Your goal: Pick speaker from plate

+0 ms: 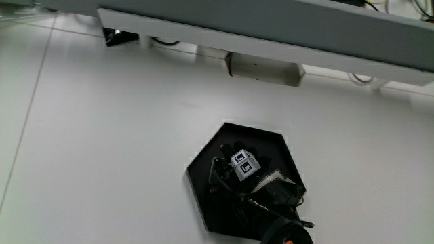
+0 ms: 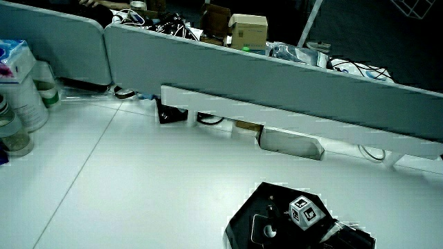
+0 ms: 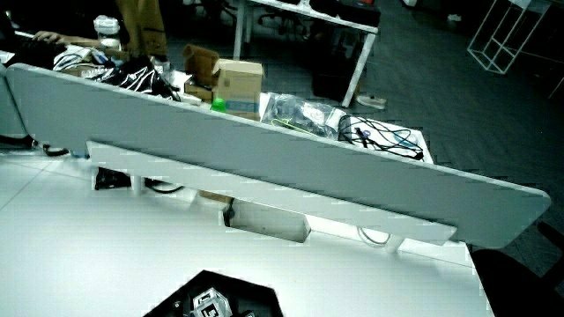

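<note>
A black hexagonal plate point(image 1: 261, 139) lies on the white table, near the person's edge. The gloved hand point(image 1: 237, 173) is low over the plate, its patterned cube point(image 1: 245, 165) facing up, and the forearm reaches in from the person's side. In a side view a dark rounded block with a small round spot, apparently the speaker point(image 2: 266, 228), sits on the plate point(image 2: 257, 198) right beside the hand point(image 2: 306, 213). Black on black hides whether the hand holds it. In a side view only the plate's rim point(image 3: 233, 286) and the cube point(image 3: 209, 305) show.
A low grey partition point(image 1: 271, 27) runs along the table's end, with a white box point(image 1: 263, 68) and a small black item point(image 1: 122, 37) under it. Bottles and packs point(image 2: 21, 97) stand at the table's edge near the partition. Boxes and cables point(image 3: 238, 84) lie past it.
</note>
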